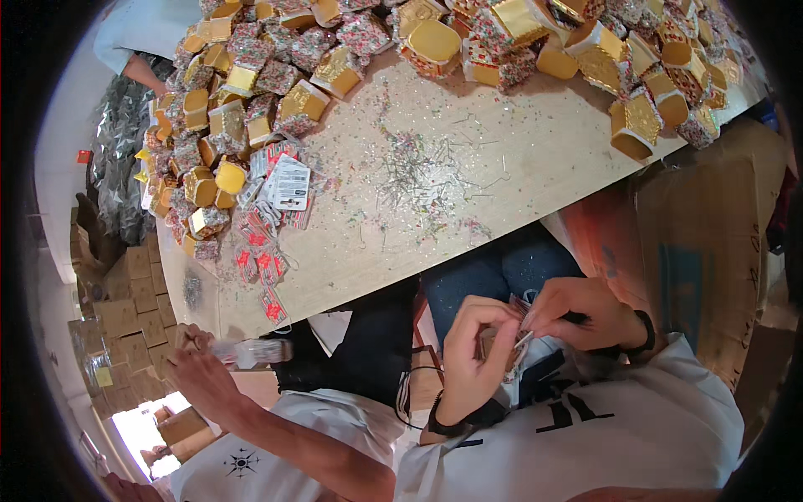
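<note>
In front of my white shirt, over my lap, both hands are drawn close together. My left hand point(475, 356) is closed around a small item that its fingers mostly hide; a little gold-brown and clear, shiny material shows. Beside it my right hand point(584, 314) pinches at the same spot with thumb and forefinger. A thin, pale stick-like piece point(524, 341) shows between the two hands, and a whitish loop point(529, 296) stands out above the fingers. What exactly the item is, I cannot make out.
Gold-faced blocks with speckled sides point(305, 105) are heaped along the table's far and left sides. Thin metal wires point(418, 176) and red-and-white cards point(291, 182) lie on the table point(351, 259). At left, another person's hands point(201, 368) hold a clear packet. Cardboard point(703, 251) stands at right.
</note>
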Action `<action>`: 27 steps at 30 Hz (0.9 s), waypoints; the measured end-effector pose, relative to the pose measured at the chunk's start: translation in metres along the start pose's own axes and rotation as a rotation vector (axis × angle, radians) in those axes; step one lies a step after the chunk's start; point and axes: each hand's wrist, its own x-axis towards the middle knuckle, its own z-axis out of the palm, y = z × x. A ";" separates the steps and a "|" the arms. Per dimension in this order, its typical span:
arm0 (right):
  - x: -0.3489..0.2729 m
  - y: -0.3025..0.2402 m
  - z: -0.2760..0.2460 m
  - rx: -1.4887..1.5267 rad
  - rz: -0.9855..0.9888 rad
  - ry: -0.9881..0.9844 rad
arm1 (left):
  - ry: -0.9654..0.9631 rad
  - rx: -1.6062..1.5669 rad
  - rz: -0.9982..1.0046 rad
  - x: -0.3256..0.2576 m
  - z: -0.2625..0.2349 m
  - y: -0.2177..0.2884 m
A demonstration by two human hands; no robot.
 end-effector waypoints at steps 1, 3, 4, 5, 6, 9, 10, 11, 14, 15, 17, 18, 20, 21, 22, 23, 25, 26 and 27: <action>0.001 -0.001 0.000 0.028 0.076 0.049 | 0.040 -0.013 0.097 0.000 0.000 -0.003; 0.002 -0.003 -0.001 0.082 0.230 0.150 | 0.023 -0.108 0.216 0.001 -0.002 -0.003; 0.006 -0.002 -0.006 -0.009 0.158 0.081 | -0.035 -0.189 0.238 0.001 -0.003 -0.001; 0.010 -0.002 -0.008 -0.033 0.126 0.032 | -0.093 -0.270 0.260 0.000 -0.004 0.001; 0.015 -0.003 -0.009 -0.057 0.095 -0.022 | 0.035 -0.227 0.201 -0.004 0.001 0.001; 0.019 -0.009 -0.002 -0.068 0.103 -0.083 | 0.096 -0.267 0.031 -0.001 0.005 0.011; 0.019 -0.010 -0.001 -0.064 0.123 -0.084 | -0.015 -0.077 -0.060 0.000 -0.005 0.010; 0.020 -0.011 -0.003 -0.069 0.146 -0.113 | -0.053 0.050 -0.058 0.000 -0.014 0.011; 0.026 -0.007 -0.010 -0.053 0.196 -0.187 | 0.015 0.325 -0.074 0.004 -0.023 0.017; 0.027 -0.003 -0.011 -0.017 0.202 -0.212 | 0.023 0.270 -0.082 0.003 -0.025 0.018; 0.034 -0.002 -0.013 0.018 0.193 -0.240 | 0.037 0.161 -0.096 0.001 -0.029 0.017; 0.039 -0.001 -0.013 0.022 0.181 -0.243 | -0.047 0.104 -0.013 0.002 -0.032 0.012; 0.044 -0.001 -0.010 -0.004 0.191 -0.251 | 0.023 0.032 -0.031 0.005 -0.022 0.014; 0.045 -0.002 -0.010 -0.038 0.214 -0.258 | 0.059 -0.006 -0.037 0.006 -0.015 0.015; 0.046 -0.003 -0.009 -0.072 0.237 -0.265 | 0.088 0.036 -0.115 0.005 -0.012 0.016; 0.046 -0.003 -0.008 -0.095 0.241 -0.285 | 0.037 0.096 -0.139 0.007 -0.015 0.015; 0.041 0.001 -0.006 -0.136 0.273 -0.318 | -0.079 0.202 -0.207 0.009 -0.019 0.009; 0.040 0.002 -0.007 -0.139 0.290 -0.329 | -0.055 0.205 -0.149 0.009 -0.019 0.006; 0.041 0.005 -0.009 -0.121 0.256 -0.311 | -0.007 0.226 -0.129 0.009 -0.020 0.005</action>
